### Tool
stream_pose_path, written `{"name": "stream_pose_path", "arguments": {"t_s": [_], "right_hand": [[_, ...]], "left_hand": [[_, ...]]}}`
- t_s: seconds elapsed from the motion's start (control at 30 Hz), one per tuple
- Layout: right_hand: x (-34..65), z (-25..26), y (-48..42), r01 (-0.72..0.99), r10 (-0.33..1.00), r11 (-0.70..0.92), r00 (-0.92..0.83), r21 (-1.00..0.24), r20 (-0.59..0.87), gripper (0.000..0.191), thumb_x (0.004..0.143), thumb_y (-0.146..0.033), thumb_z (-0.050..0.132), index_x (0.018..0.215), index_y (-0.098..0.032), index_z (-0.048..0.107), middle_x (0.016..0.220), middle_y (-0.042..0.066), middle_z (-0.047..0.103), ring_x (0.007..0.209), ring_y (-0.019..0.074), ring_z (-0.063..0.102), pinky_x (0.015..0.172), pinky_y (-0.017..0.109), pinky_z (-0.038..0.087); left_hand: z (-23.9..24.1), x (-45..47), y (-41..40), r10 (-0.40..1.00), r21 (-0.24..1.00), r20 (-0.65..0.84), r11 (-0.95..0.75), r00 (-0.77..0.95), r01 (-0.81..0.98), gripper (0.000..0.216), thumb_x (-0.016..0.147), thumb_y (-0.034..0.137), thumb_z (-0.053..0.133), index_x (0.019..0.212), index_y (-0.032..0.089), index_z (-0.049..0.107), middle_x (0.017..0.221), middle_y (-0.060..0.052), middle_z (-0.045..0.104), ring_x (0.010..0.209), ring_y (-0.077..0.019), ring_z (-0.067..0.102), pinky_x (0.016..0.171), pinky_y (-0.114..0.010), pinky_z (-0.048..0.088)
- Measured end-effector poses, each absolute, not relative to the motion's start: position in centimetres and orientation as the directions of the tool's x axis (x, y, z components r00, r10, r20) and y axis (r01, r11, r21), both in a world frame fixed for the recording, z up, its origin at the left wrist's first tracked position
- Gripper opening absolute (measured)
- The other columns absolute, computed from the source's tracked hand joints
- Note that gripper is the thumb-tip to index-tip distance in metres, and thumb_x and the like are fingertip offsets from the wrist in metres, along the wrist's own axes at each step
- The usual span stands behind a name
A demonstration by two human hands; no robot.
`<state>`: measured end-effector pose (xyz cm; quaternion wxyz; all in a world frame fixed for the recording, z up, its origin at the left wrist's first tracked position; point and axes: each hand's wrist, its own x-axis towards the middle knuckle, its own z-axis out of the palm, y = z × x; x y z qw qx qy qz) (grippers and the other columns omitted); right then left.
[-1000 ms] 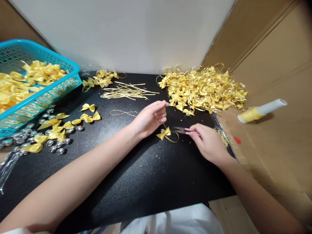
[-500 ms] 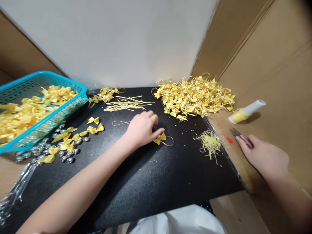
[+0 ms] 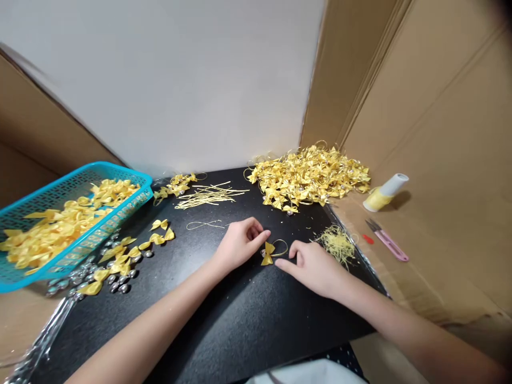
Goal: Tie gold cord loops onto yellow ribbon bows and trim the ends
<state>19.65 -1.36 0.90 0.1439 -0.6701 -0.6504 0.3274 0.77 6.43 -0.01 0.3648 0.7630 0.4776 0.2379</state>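
Observation:
A yellow ribbon bow (image 3: 268,254) with a thin gold cord loop (image 3: 282,246) lies on the black work surface (image 3: 224,314) between my two hands. Just to the left of the bow is my left hand (image 3: 242,242), its fingers curled and its thumb stretched out apart from them; I see nothing held in it. My right hand (image 3: 316,266) is at the bow's right side, thumb and index finger spread around a gap, with nothing in its grasp. Pink-handled snips (image 3: 387,241) rest on the cardboard at the right, beside a small red piece (image 3: 368,239).
A blue basket (image 3: 146,192) of yellow bows stands at the left, near silver bells (image 3: 124,288) and loose bows. Cut gold cords (image 3: 212,196) and a separate cord loop (image 3: 202,225) lie mid-table. Behind are finished bows (image 3: 312,176); right, thread scraps (image 3: 336,244) and a tube (image 3: 386,193).
My right hand has let go of the snips, now lying on the cardboard, and has moved left to the bow. My left hand has drawn slightly away from the bow. The view has tilted up.

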Motion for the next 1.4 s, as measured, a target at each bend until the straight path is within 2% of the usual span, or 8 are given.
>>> {"name": "stream_pose_path", "arguments": {"t_s": [0.17,0.33,0.47,0.53,0.97,1.07,1.23,1.4], "right_hand": [[17.8,0.6,2.2,0.765,0.964,0.095,-0.230,-0.637,-0.133,0.023,0.090,-0.024,0.052,0.068,-0.019,0.052,0.063,0.000,0.060,0.056,0.0121,0.052,0.054,0.024,0.031],[18.1,0.1,4.1,0.627,0.836,0.527,-0.503,-0.573,0.220,0.018,0.094,-0.020,0.049,0.076,-0.019,0.053,0.073,0.001,0.062,0.065,0.0138,0.055,0.061,0.025,0.037],[17.9,-1.5,3.5,0.560,0.758,0.641,-0.353,-0.525,0.549,0.013,0.090,-0.023,0.055,0.078,-0.020,0.052,0.072,0.002,0.060,0.068,0.0153,0.056,0.064,0.025,0.042],[17.7,-2.0,2.9,0.569,0.739,0.637,-0.260,-0.520,0.621,0.011,0.087,-0.020,0.057,0.078,-0.020,0.051,0.070,0.002,0.059,0.065,0.0151,0.055,0.061,0.025,0.042],[17.4,-1.9,2.1,0.664,0.726,0.628,-0.311,-0.406,0.614,0.017,0.089,-0.017,0.047,0.076,-0.017,0.058,0.067,0.004,0.064,0.061,0.0161,0.056,0.061,0.030,0.038],[17.6,-1.9,2.2,0.582,0.730,0.654,-0.318,-0.483,0.605,0.021,0.090,-0.014,0.046,0.073,-0.018,0.057,0.065,0.002,0.063,0.059,0.0140,0.054,0.060,0.028,0.038],[18.1,-1.6,2.2,0.381,0.814,0.581,-0.268,-0.719,0.515,0.021,0.089,-0.017,0.048,0.069,-0.019,0.055,0.060,-0.002,0.058,0.051,0.0092,0.046,0.050,0.022,0.036],[18.1,-1.5,2.1,0.351,0.864,0.502,-0.230,-0.790,0.447,0.019,0.085,-0.016,0.051,0.067,-0.018,0.057,0.057,-0.003,0.054,0.047,0.0075,0.043,0.046,0.021,0.033]], "left_hand": [[-0.1,0.2,6.0,0.871,0.839,-0.172,-0.115,0.459,0.532,0.032,0.082,0.047,0.059,0.074,0.016,0.060,0.059,-0.001,0.061,0.045,-0.0113,0.052,0.043,-0.021,0.037],[-0.9,-0.2,5.7,0.886,0.972,-0.209,0.140,0.414,0.190,0.028,0.077,0.042,0.066,0.076,0.015,0.057,0.060,0.002,0.059,0.046,-0.0087,0.053,0.046,-0.020,0.044],[-1.4,0.1,4.6,0.966,0.998,-0.066,0.066,0.250,0.008,0.027,0.075,0.037,0.073,0.075,0.015,0.058,0.063,0.002,0.062,0.054,-0.0092,0.056,0.056,-0.021,0.048],[-1.6,0.4,3.9,0.978,0.998,-0.035,0.044,0.207,-0.039,0.026,0.075,0.036,0.074,0.076,0.015,0.059,0.067,0.000,0.065,0.059,-0.0108,0.060,0.059,-0.023,0.050],[-2.2,0.4,2.2,0.956,0.983,0.177,-0.181,0.233,-0.004,0.005,0.082,0.021,0.070,0.081,0.018,0.066,0.081,-0.002,0.072,0.076,-0.0131,0.066,0.071,-0.023,0.052],[-2.0,0.4,2.3,0.965,0.990,0.139,-0.139,0.224,-0.017,0.008,0.080,0.022,0.072,0.078,0.017,0.066,0.079,-0.002,0.071,0.074,-0.0125,0.065,0.070,-0.023,0.051],[-2.0,0.1,2.6,0.962,0.988,-0.098,0.125,0.254,-0.093,0.024,0.073,0.032,0.079,0.068,0.015,0.062,0.067,0.000,0.068,0.058,-0.0099,0.059,0.055,-0.020,0.048],[-2.8,0.0,2.8,0.941,0.954,-0.187,0.243,0.283,-0.176,0.028,0.072,0.037,0.079,0.070,0.016,0.061,0.067,-0.001,0.069,0.059,-0.0096,0.059,0.057,-0.019,0.048]]}}
